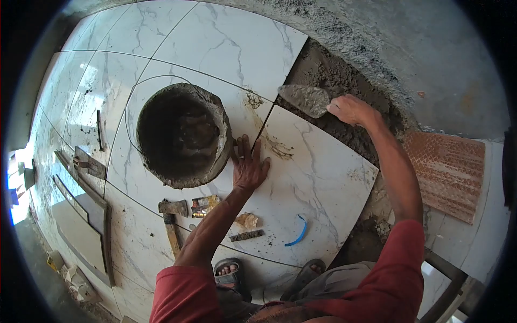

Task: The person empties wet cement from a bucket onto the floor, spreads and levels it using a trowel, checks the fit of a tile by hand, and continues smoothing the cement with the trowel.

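Observation:
My right hand (353,110) is closed around the handle end of a trowel (306,99), whose mortar-smeared blade lies over the tile edge and the strip of wet mortar (344,75). The handle itself is hidden in my fingers. My left hand (250,166) rests flat on a white marble-patterned floor tile (318,177), fingers spread. Just left of that hand stands a mortar-caked bucket (183,134) with a thin wire handle and some wet mix inside. Mortar smears (277,146) mark the tile between my hands.
A hammer (171,223), a small packet (205,205), a blue plastic strip (298,231) and a dark bar (246,235) lie near my feet. Cut tile pieces (81,226) are at the left. A reddish-backed tile (447,172) lies at the right, beside the rough wall (431,64).

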`<state>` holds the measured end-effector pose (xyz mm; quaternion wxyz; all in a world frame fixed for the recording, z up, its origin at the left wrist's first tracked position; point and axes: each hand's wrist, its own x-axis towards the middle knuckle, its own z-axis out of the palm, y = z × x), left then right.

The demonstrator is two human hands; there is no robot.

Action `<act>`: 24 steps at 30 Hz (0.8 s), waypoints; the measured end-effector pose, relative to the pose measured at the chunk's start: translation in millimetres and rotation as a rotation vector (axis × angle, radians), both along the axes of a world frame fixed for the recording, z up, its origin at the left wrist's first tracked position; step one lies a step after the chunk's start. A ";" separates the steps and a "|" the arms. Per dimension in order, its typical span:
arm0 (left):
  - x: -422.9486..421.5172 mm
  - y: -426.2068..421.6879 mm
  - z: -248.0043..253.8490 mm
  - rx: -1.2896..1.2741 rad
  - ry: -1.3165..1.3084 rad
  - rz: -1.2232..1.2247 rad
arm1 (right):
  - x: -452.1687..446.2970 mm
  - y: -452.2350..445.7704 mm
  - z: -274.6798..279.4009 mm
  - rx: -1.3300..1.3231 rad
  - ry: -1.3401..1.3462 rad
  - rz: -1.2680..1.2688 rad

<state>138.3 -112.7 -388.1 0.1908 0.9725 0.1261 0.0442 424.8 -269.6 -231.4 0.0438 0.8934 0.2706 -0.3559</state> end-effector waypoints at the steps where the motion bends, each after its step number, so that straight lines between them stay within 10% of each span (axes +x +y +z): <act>1: 0.0 -0.4 -1.6 0.012 -0.017 -0.003 | 0.8 0.5 -5.3 0.034 -0.028 0.172; 14: -0.6 -4.6 -8.3 0.056 -0.020 -0.021 | 23.5 -7.7 -14.9 -0.076 -0.073 0.278; 24: 0.7 -2.2 -7.4 0.087 -0.066 -0.013 | -20.8 -250.3 5.5 -0.351 -0.164 0.033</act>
